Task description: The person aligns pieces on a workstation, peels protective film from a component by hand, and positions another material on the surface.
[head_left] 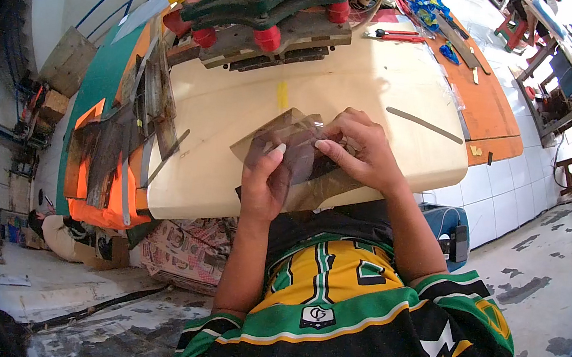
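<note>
Both of my hands hold a thin, see-through brownish plastic sheet [303, 149] over the front part of a cream-coloured board [216, 107]. My left hand [264, 183] grips its left side, thumb on top and the fingers behind the sheet. At the sheet's upper right edge, my right hand [360, 148] pinches it between thumb and curled fingers. The sheet looks creased or folded, and its lower edge hangs near my lap. A yellow mark [282, 95] shows on the board just beyond it.
A green clamp frame [267, 0] with red feet stands at the back. A dark strip [425, 124] lies on the board's right. Red-handled pliers or cutters [395, 34] rest behind. Worn strips [151, 93] and orange cloth [122, 195] are at left; an orange table [496, 132] at right.
</note>
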A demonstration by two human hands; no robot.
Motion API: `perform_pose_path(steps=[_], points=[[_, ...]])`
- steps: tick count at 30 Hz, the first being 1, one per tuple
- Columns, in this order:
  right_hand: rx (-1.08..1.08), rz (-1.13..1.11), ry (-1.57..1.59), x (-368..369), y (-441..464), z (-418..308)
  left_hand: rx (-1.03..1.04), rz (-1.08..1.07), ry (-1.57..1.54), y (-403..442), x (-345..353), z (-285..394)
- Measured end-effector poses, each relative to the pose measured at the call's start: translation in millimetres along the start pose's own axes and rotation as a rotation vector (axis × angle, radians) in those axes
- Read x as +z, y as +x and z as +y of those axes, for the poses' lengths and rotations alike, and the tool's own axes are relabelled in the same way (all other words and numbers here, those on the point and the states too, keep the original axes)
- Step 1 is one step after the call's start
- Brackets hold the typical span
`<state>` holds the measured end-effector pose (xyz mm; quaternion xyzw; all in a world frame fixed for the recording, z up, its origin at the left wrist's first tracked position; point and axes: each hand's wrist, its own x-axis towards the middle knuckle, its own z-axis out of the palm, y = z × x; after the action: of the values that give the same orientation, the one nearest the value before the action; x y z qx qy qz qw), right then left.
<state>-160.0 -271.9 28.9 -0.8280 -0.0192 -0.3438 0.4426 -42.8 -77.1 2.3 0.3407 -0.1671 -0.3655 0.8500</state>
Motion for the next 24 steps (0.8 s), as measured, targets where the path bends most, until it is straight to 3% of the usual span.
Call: perform_pose_path(steps=[3, 6, 13, 15, 17, 24], points=[[0.032, -0.067, -0.039, -1.5, -1.1, 0.3, 0.005, 0.034, 0.009, 0.2, 2.2, -2.2], [0.083, 0.01, -0.026, 0.9, -2.6, 3.0, -0.014, 0.019, 0.054, -0.3, 8.8, 1.7], [0.139, 0.269, -0.055, 3.3, -3.4, 4.0, -0.033, -0.04, 0.162, -2.0, 6.4, -1.3], [0.184, 0.341, -0.049, 3.3, -4.3, 9.3, -0.058, -0.164, 0.089, -1.6, 1.9, 0.4], [0.336, 0.483, 0.12, -1.9, -3.7, 15.9, -0.094, -0.185, 0.179, -5.0, 3.2, 4.9], [0.37, 0.699, 0.254, -8.1, -3.4, 15.8, -0.031, -0.322, 0.317, -11.4, -5.5, 5.0]])
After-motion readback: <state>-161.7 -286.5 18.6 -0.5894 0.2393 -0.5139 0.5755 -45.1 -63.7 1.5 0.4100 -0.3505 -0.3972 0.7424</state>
